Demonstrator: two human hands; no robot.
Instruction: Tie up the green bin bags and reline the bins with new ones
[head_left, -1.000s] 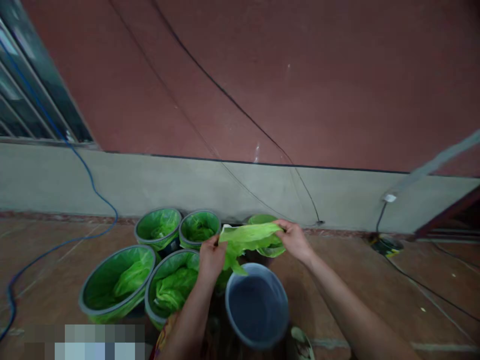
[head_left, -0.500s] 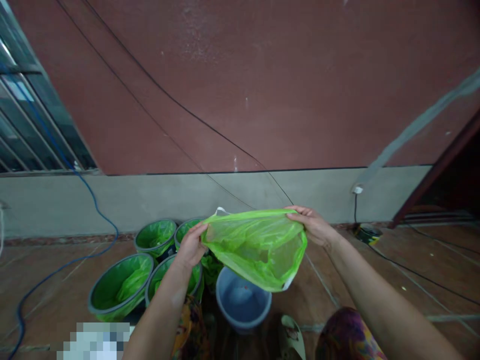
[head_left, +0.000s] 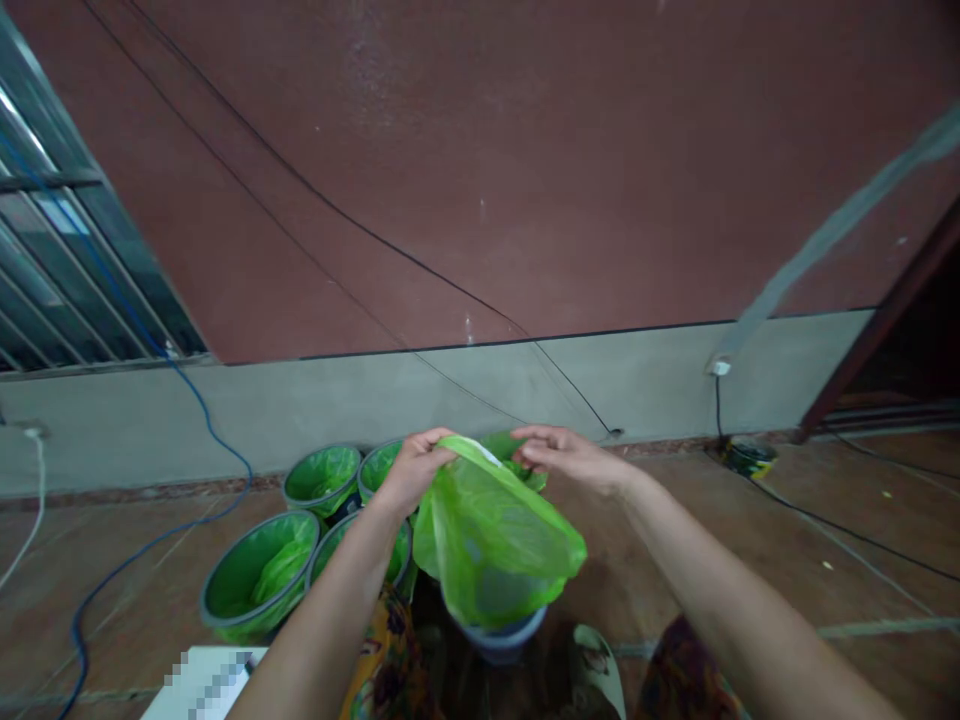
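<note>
A bright green plastic bag with a white strip at its rim hangs from my left hand, whose thumb and fingers pinch the top edge. My right hand is just right of that edge, fingers loosely curled and apart, with nothing visibly held. Below the bag stands a blue-grey bucket, its mouth mostly covered from sight by the plastic. Left of my left forearm, several green-lined bins stand close together, among them a front bin and a back bin.
A blue hose runs down the wall and across the tiled floor at left. On the right, a black cable lies near a small dark can. A slippered foot is right of the bucket.
My right hand has come off the bag's right rim and moved left. The bag, stretched wide between both hands before, now hangs from my left hand, lower over the bucket.
</note>
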